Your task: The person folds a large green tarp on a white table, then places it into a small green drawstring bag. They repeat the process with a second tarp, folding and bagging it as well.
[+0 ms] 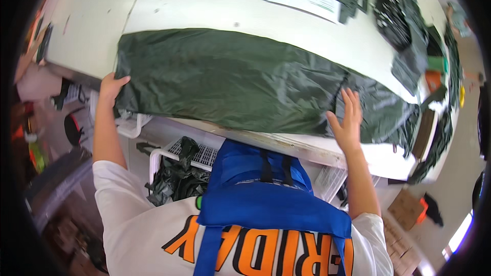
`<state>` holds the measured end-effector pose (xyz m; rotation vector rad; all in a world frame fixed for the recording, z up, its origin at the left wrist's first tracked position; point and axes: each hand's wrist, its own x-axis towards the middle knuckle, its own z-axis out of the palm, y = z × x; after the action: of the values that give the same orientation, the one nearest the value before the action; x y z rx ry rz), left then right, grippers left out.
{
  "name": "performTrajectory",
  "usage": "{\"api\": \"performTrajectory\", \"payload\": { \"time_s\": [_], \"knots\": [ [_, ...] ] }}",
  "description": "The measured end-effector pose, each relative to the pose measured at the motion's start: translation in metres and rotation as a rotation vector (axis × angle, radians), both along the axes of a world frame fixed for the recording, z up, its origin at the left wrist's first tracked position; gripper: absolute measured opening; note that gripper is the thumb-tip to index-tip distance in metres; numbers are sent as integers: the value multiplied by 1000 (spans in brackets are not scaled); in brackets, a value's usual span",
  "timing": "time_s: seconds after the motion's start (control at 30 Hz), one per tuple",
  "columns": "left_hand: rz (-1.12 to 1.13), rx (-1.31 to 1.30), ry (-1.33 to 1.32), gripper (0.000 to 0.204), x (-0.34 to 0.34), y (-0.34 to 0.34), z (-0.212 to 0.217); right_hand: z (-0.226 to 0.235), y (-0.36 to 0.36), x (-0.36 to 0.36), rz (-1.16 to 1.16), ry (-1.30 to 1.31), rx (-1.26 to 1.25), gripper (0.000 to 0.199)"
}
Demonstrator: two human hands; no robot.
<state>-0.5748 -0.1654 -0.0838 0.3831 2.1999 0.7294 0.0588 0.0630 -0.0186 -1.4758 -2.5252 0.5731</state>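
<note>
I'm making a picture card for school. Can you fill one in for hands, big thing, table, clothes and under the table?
Left hand: gripping left end of dark green sheet
Right hand: open, fingers spread, at the sheet's near side toward its right end; contact unclear
Big thing: dark green sheet, long, wrinkled
Table: white
Clothes: blue apron, white shirt
Under table: white basket

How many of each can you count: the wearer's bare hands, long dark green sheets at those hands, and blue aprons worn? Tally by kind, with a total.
Bare hands: 2 (left hand, right hand)
Dark green sheet: 1
Blue apron: 1
Total: 4
</note>
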Motion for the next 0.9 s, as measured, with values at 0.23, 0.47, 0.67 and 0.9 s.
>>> {"api": "performTrajectory", "payload": {
  "time_s": [0.23,0.47,0.67,0.9],
  "knots": [
    [40,70,-359,42,14,35,102,-30,-67,-10,33,-132,-98,129],
    [-90,320,-122,43,64,94,282,-46,-72,3,-40,81,-23,108],
    [-612,627,-106,53,359,277,435,-62,-72,17,-28,222,-18,88],
    [-1853,487,99,65,808,378,379,-69,-90,21,0,789,-41,53]
  ]
}}
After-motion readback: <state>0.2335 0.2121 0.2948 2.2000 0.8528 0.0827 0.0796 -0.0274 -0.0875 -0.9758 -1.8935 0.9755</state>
